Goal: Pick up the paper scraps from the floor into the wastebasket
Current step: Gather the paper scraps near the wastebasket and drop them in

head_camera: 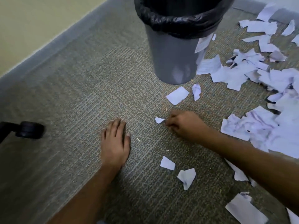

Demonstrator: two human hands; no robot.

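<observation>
Two hands are low over the carpet [77, 97]. Right hand [182, 125] lies knuckles-up, fingers curled, pinching a small scrap [159, 120] by its right tip; the scrap sticks out leftward from the fingertips. Left hand [115, 143] lies flat, fingers straight and together, palm pressed on carpet, left of the pinch and apart from it. Beyond the pinch stands the bin [174, 59], black-lined, with two loose scraps before its base. Right of the grip spreads the paper pile [265, 88]; bare carpet lies left, out to a caster [30, 130] and the wall edge.
</observation>
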